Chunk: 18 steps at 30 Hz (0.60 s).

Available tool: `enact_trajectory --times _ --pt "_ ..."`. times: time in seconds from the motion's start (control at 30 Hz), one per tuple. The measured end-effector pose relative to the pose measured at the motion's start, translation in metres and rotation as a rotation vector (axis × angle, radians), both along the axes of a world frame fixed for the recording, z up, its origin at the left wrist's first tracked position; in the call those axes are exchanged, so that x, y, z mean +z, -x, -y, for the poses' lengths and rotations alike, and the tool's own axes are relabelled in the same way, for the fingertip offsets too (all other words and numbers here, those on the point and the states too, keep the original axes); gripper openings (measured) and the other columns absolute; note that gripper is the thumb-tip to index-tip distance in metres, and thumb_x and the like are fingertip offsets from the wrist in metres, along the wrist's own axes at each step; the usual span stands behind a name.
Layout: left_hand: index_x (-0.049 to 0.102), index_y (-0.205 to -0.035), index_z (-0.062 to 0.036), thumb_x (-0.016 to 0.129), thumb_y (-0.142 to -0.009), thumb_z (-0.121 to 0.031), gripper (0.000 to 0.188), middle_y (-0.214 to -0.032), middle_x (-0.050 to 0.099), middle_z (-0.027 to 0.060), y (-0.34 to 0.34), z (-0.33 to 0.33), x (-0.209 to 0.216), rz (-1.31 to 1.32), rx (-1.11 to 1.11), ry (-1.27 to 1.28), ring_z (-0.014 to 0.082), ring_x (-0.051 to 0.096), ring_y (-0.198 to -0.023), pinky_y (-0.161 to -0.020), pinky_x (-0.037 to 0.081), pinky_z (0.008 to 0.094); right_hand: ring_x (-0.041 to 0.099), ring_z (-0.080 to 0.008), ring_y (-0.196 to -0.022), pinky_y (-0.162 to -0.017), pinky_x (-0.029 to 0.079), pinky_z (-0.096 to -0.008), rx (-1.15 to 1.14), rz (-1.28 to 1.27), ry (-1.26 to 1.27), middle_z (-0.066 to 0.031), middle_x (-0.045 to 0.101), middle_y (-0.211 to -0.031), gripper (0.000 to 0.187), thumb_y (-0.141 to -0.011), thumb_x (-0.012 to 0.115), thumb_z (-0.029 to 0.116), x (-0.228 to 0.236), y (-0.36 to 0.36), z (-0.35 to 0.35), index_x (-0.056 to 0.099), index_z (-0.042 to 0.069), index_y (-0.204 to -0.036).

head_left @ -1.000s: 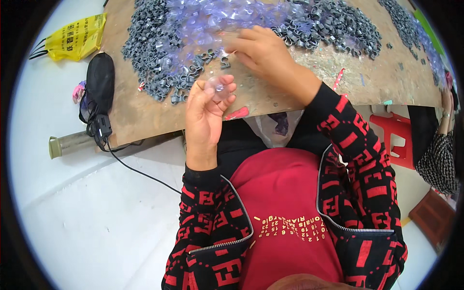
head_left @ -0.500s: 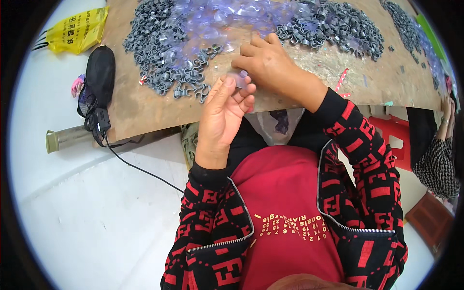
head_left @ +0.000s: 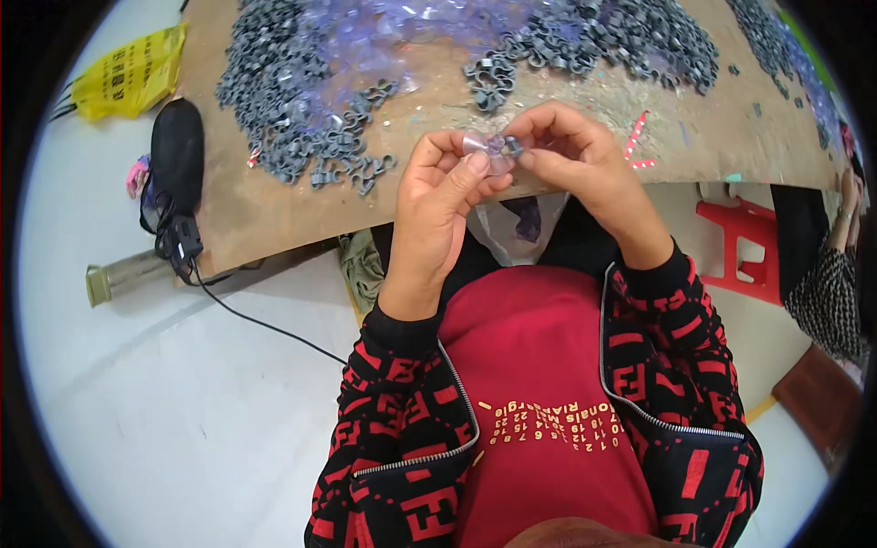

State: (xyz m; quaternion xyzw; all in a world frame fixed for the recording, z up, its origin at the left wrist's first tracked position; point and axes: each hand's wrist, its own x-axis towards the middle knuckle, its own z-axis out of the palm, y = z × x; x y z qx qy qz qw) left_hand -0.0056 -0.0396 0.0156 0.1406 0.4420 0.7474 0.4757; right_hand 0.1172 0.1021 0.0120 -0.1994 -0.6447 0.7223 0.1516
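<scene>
Suction cup (head_left: 500, 164), pinched by the left hand (head_left: 441, 187), slants, nub (head_left: 496, 142) forward-right toward the grey clip (head_left: 513, 146) the right hand (head_left: 589, 163) grips.

A head-worn fisheye camera is looking steeply down from close above, facing out past the wearer's red T-shirt (head_left: 548, 342) to the brown worktable (head_left: 265, 219), framing the left hand (head_left: 443, 196) and right hand (head_left: 580, 155) just above center.
</scene>
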Motion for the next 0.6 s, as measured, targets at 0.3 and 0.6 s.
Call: enact_trajectory --times 0.3,0.6 --pt "0.051 -0.11 -0.0064 0.059 -0.095 -0.011 0.017 -0.109 0.062 0.0105 -0.005 -0.009 -0.013 0.199 -0.126 -0.061 0.0192 0.065 -0.097 -0.084 0.055 0.0322 0.059 -0.0113 -0.098 -0.089 0.046 -0.0262 -0.03 -0.093 0.089 -0.0007 0.062 -0.105 0.024 -0.092 0.062 0.007 -0.002 -0.016 -0.001 0.062 0.002 -0.116" --pt "0.043 -0.136 -0.0061 0.053 -0.098 -0.013 0.039 -0.114 0.062 0.0119 -0.01 -0.009 -0.009 0.454 -0.235 -0.138 0.0205 0.065 -0.099 -0.082 0.055 0.0322 0.058 -0.0096 -0.097 -0.088 0.046 -0.0242 -0.085 -0.126 -0.041 -0.0009 0.061 -0.104 0.02 -0.095 0.06 0.009 -0.003 -0.019 0.0 0.061 0.001 -0.113"
